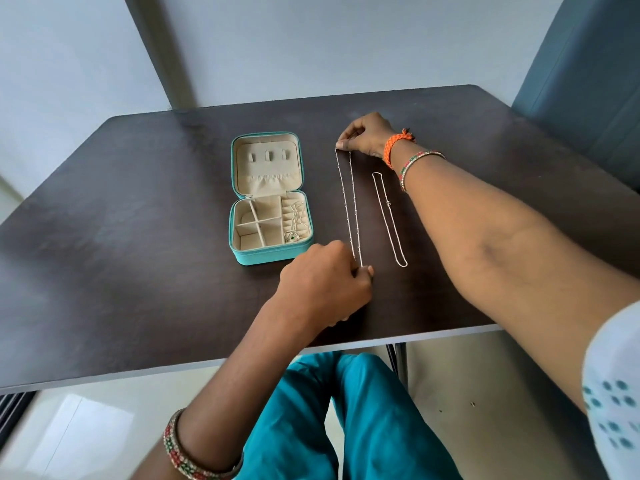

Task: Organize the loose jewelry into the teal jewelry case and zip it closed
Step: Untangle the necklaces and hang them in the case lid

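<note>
A long chain (349, 202) is pinched at both ends — left hand (323, 282) near, right hand (363, 136) far — on the desk (138, 202) beside the open teal case (270, 199); gathering it seems needed next.

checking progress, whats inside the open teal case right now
The open teal zip jewelry case holds a tangled thin silver chain with a small green-stoned piece in its right-hand compartment; the other beige compartments look bare. Whatever lies under the chain is hidden.
</note>
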### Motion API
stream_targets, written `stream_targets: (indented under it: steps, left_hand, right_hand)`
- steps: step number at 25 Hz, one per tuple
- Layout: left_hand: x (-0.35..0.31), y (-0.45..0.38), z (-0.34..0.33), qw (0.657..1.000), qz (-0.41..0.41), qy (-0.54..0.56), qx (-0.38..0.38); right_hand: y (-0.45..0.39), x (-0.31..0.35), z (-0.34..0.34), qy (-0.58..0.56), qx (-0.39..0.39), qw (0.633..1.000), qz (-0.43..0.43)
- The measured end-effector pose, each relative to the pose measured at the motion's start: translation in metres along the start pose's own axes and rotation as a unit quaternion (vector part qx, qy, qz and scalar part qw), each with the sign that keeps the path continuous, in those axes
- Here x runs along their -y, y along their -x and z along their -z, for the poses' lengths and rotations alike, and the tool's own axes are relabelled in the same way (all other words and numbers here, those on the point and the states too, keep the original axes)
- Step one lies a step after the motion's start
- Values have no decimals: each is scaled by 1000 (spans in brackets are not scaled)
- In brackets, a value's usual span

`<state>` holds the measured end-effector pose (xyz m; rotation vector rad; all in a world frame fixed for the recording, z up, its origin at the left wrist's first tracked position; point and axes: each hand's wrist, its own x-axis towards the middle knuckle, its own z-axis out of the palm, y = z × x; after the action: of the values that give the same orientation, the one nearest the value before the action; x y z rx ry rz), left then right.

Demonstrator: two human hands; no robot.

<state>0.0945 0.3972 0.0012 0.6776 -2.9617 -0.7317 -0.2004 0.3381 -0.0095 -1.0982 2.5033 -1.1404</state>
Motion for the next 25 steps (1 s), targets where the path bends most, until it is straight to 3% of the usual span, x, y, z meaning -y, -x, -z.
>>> stream_targets:
  steps: [10, 13, 16, 18, 21, 23, 25]
  left_hand:
    - [2, 7, 3, 1000, -25, 6, 6]
    - [5, 6, 7, 996, -1, 66, 52]
    - [9, 6, 10, 979, 24, 196, 55]
    - [12, 8, 15, 963, 11, 267, -19]
    - [27, 9, 36, 910, -10, 337, -240]
    - [45, 7, 54, 874, 5, 315, -370]
    - [70, 2, 65, 874, 48, 252, -412]
  right_hand:
    - [-2, 0, 0, -14, 5, 1000, -3]
    - [0, 3, -1, -29, -5, 999, -17]
    - [1, 5, 6, -83, 2, 996, -46]
    - [5, 11, 13, -99, -29, 993, -55]
    - [27, 41, 20, -57, -99, 993, 27]
    - [60, 78, 20, -54, -36, 992, 105]
    - [102, 114, 17, -2, 113, 983, 148]
